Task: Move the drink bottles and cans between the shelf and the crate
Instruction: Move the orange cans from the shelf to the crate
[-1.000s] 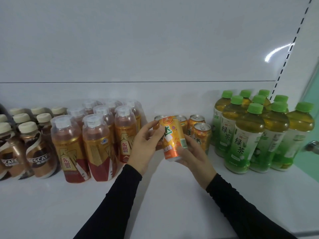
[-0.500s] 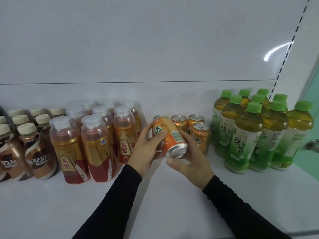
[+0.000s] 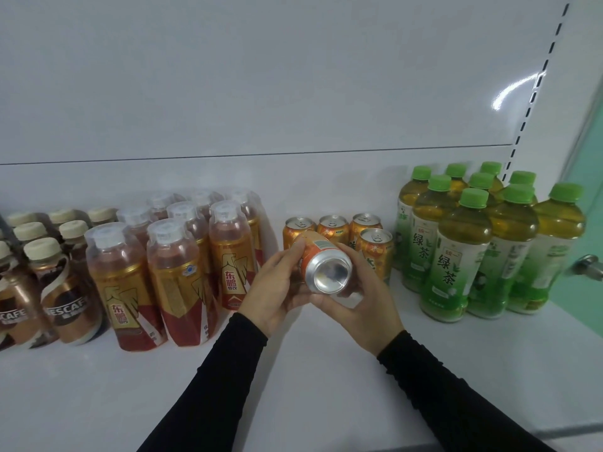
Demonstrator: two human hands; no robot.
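Observation:
An orange drink can [image 3: 326, 269] is held in both hands above the white shelf [image 3: 293, 380]. It is tipped over so its shiny silver bottom faces me. My left hand [image 3: 277, 288] grips its left side and my right hand [image 3: 362, 305] cups it from below and the right. Behind it several more orange cans [image 3: 332, 225] stand upright near the back wall. No crate is in view.
Green tea bottles [image 3: 463, 256] with green caps stand in a group at the right. Amber bottles [image 3: 176, 269] with clear caps stand left of the cans, and brown coffee bottles [image 3: 65, 295] at the far left. A metal knob [image 3: 589, 265] sticks out at the right edge.
The can was upright in my hands a second ago. It has been tipped backward until its bottom points at me. Both hands stayed on it.

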